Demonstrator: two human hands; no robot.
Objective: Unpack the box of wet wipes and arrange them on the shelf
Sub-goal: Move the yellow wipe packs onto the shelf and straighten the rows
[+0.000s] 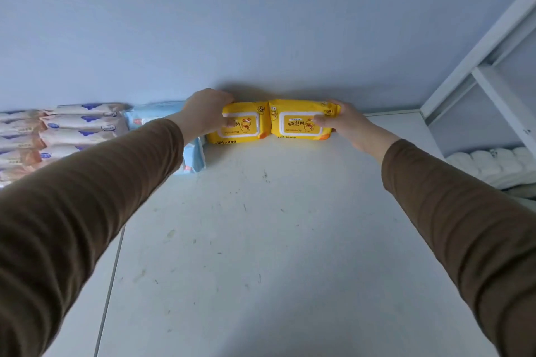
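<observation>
Currently your white shelf board [261, 240] shows scuffs and small dark marks; a pale blue wall [261, 23] rises behind it. Your left hand [207, 113] grips the left yellow wipes pack [246, 129], thumb on its lid; your right hand [345, 122] grips the right yellow wipes pack [295, 120] by its outer edge. Both packs touch each other, at the board's back by the wall. Pale blue packs [162, 116] and stacked pink-white packs [72, 130] sit to the left, partly hidden by your brown sleeve [87, 197]. White rolls [490, 162] on a neighbouring rack [478, 49] are cut off at right.
</observation>
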